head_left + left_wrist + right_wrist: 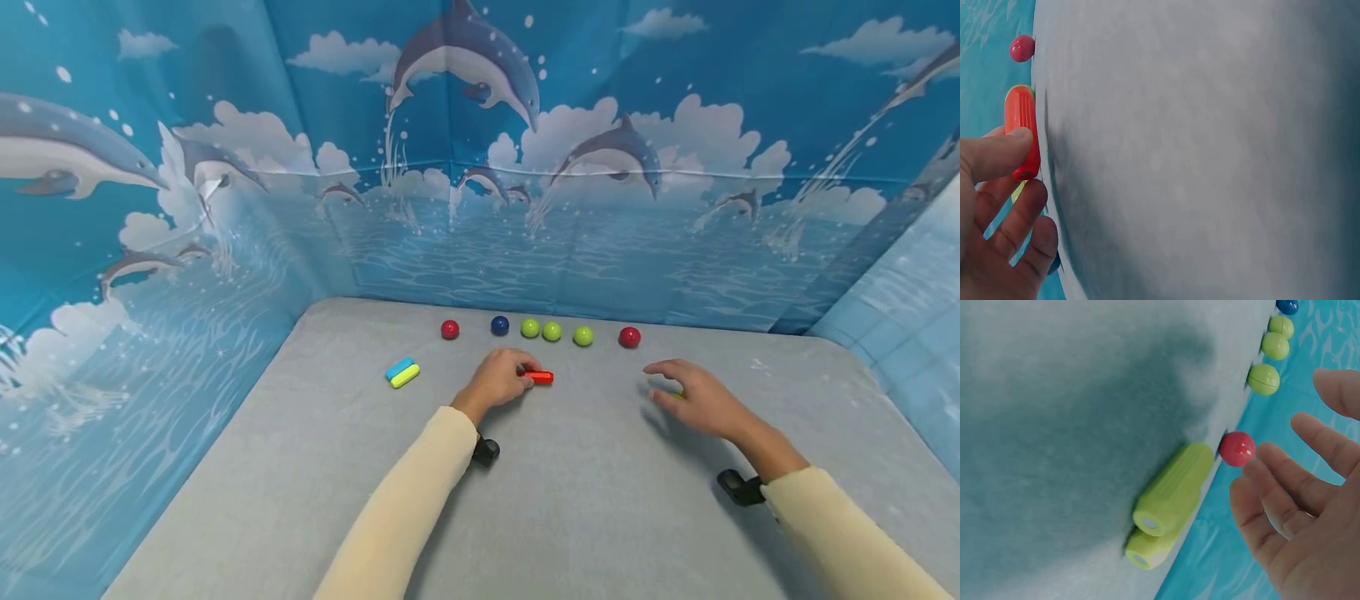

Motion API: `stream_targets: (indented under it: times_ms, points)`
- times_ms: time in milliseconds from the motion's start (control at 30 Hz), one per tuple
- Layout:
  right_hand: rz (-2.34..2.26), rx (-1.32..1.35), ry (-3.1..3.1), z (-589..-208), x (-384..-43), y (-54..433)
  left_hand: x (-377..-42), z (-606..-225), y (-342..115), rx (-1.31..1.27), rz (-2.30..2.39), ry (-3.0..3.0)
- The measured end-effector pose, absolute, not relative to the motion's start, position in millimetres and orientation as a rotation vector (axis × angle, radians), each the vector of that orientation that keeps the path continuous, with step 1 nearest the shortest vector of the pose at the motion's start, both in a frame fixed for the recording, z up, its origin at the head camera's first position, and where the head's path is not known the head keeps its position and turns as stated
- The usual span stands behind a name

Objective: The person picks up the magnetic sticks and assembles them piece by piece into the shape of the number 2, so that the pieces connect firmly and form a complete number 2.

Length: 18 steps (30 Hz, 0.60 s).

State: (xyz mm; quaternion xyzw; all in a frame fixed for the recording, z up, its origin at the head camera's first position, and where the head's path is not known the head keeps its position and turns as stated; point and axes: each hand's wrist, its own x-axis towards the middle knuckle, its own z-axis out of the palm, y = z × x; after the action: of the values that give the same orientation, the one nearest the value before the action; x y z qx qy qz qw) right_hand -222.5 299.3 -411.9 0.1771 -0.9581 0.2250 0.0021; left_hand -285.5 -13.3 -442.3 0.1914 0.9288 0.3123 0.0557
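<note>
My left hand [498, 377] pinches a short red ribbed plastic stick [1021, 119] between thumb and fingers, just above the table. In the left wrist view its other fingers are spread, loosely bent. My right hand [701, 398] hovers over the right side of the table, its fingers apart and holding nothing. Under it, two yellow-green ribbed sticks [1172, 490] lie side by side, as the right wrist view shows; from the head they are nearly all hidden. Beyond the right hand sits a red ball [629, 337].
Along the table's far edge stand another red ball [450, 329], a dark blue ball [499, 325] and three green balls [552, 331]. A blue stick [399, 368] and a yellow stick [405, 377] lie together at left. A dolphin-printed curtain [450, 242] rises behind the grey table [585, 500].
</note>
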Motion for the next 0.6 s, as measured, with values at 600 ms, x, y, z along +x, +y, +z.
stream_targets:
  times_ms: [600]
  points:
    - [0.782,0.258,-3.049,-409,-283,296,-290,-448,1,0.502,0.954,2.817]
